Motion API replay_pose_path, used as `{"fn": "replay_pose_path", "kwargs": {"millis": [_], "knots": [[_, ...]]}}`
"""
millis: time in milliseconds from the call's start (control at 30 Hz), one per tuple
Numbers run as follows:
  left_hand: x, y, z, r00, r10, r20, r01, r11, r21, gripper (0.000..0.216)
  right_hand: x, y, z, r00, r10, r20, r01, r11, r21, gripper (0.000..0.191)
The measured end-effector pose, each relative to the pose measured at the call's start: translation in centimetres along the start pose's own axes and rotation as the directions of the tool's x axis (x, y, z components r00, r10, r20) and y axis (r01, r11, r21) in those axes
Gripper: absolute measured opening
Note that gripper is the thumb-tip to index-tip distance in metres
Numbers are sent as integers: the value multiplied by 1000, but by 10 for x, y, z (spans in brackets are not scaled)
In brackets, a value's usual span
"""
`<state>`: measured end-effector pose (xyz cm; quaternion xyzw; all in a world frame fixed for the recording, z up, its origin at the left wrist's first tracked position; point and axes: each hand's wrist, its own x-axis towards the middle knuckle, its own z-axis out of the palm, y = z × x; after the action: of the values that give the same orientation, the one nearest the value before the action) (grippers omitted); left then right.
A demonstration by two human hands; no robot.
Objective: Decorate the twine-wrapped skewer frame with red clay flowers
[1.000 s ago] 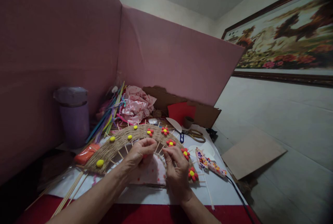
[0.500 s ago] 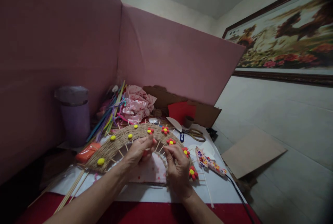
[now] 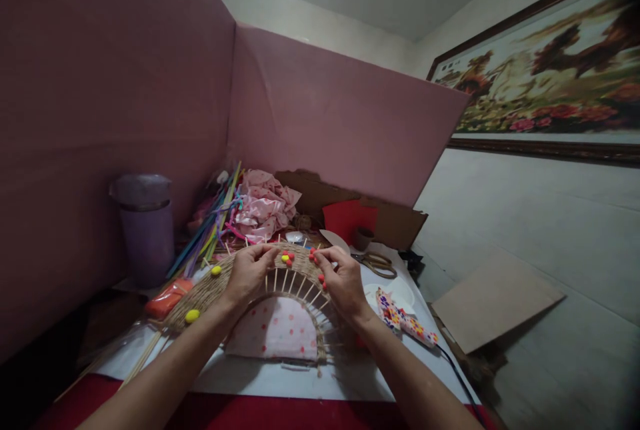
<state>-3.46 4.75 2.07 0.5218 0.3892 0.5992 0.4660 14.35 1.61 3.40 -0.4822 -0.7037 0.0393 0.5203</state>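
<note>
A half-round fan woven of twine over thin sticks (image 3: 203, 290) lies on the table, with a dotted pink fabric half-circle (image 3: 277, 330) at its centre. Yellow clay dots (image 3: 193, 316) and red-petalled clay flowers sit along the twine band. My left hand (image 3: 249, 277) is over the band, thumb and fingers pinched left of a partly petalled flower (image 3: 287, 258). Fingertips of my right hand (image 3: 345, 283) are pinched beside red petals (image 3: 313, 255) at the band's upper right. Whatever small thing either pinch holds is hidden. My right forearm and hand cover the flowers at that end.
A floral-patterned glue gun (image 3: 403, 318) with a black cord lies at right, near scissors (image 3: 377, 263). At left stand a purple lidded tumbler (image 3: 147, 237), coloured pipe cleaners (image 3: 215, 227) and an orange clay packet (image 3: 169, 298). Crumpled pink fabric (image 3: 267, 207) is piled behind.
My hands have moved apart and up, from in front of the fan's centre onto its band. The pink fabric half-circle is now uncovered. The view has tilted slightly.
</note>
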Motion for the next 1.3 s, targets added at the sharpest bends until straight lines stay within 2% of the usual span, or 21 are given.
{"fn": "replay_pose_path", "kwargs": {"millis": [133,233,333,500,600,700,900,1100,1300], "knots": [[19,1,0,991,129,40,-135,967,218,24,10,7,10,991,-41,129,55,993,-106,18],[34,2,0,972,206,117,-237,852,467,17,14,9,18,981,-55,184,88,981,-174,18],[45,2,-3,958,196,207,-283,755,591,14,16,7,23,977,-87,195,128,969,-210,17],[47,2,-8,948,176,267,-312,690,653,15,13,1,25,978,-120,172,163,950,-268,15],[43,2,-10,946,151,286,-312,655,688,19,10,-1,26,973,-121,197,184,920,-346,14],[38,-1,-12,939,178,294,-339,622,706,15,8,1,27,970,-116,216,197,892,-407,13],[30,-4,-16,910,249,331,-412,463,785,15,5,8,31,954,-135,269,245,868,-433,14],[27,-5,-12,919,234,319,-374,253,892,13,5,11,34,935,-155,319,298,830,-472,12],[25,-4,-9,912,181,368,-395,147,907,18,6,8,32,927,-187,325,335,802,-494,11]]}}
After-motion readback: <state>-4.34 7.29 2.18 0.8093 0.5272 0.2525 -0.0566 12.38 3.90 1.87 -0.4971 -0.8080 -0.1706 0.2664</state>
